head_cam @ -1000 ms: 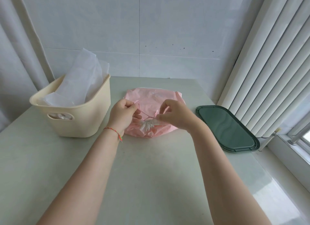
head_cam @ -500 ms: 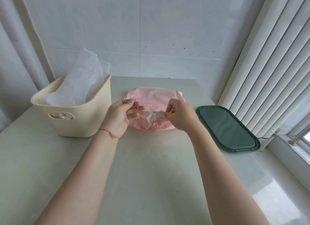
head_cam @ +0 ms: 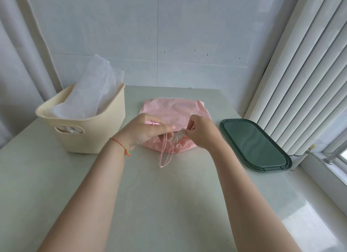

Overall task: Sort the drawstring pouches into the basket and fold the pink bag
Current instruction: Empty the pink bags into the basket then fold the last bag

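A pink bag (head_cam: 172,111) lies flat on the table behind my hands. Between them I hold a small, pale, gathered drawstring pouch (head_cam: 178,136) just above the bag's near edge. My right hand (head_cam: 201,131) pinches the pouch's right end. My left hand (head_cam: 146,130) holds the left side, fingers stretched toward the pouch. The pouch's pink cord (head_cam: 165,155) hangs down in a loop onto the table. A cream basket (head_cam: 93,127) stands to the left, with white translucent bags (head_cam: 90,94) sticking up out of it.
A dark green tray (head_cam: 253,142) lies flat to the right, near the window blinds. The pale table (head_cam: 169,204) extends toward me between my forearms. A tiled wall closes the back and a curtain hangs at the left.
The pouch's pink cord has come out and now hangs in a loop to the table. My left hand's fingers have stretched toward the pouch; both hands stay over the pink bag.
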`<control>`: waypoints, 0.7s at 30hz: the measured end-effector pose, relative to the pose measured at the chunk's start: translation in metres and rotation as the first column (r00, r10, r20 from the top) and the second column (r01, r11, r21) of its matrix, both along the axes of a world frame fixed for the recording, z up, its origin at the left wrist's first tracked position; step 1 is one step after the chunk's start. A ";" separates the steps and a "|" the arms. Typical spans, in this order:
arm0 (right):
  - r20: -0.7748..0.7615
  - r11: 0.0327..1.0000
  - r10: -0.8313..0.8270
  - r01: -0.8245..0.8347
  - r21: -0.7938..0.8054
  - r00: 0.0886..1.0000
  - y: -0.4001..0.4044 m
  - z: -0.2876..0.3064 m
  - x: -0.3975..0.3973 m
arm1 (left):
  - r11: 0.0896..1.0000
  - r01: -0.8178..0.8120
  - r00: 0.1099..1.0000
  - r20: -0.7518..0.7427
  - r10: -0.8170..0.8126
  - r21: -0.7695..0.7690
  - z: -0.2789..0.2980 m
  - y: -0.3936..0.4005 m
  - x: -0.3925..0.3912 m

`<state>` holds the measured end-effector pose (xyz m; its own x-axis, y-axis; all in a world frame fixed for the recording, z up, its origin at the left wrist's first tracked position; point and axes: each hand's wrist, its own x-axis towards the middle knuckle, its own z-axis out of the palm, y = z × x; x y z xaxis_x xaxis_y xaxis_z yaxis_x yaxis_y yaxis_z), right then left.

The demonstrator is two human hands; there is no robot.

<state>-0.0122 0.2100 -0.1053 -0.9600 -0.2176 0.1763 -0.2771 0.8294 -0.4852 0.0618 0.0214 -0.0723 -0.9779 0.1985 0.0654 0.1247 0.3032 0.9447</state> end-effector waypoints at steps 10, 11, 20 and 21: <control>0.020 1.000 0.004 -0.005 0.011 1.000 0.001 0.001 0.000 | 0.961 0.175 0.967 0.221 -0.127 -0.213 -0.019 0.002 -0.014; 0.021 1.000 0.007 -0.007 0.012 1.000 0.001 0.001 0.000 | 0.980 -0.034 0.989 0.133 0.060 -0.195 -0.024 0.005 -0.019; 0.029 1.000 0.030 -0.030 -0.002 0.999 0.000 0.004 0.003 | 0.652 -0.407 0.909 -0.215 0.356 -0.640 -0.037 0.026 -0.024; 0.033 0.999 0.040 -0.039 -0.019 0.999 0.000 0.005 0.003 | 0.687 -0.379 0.922 -0.190 0.336 -0.621 -0.038 0.023 -0.026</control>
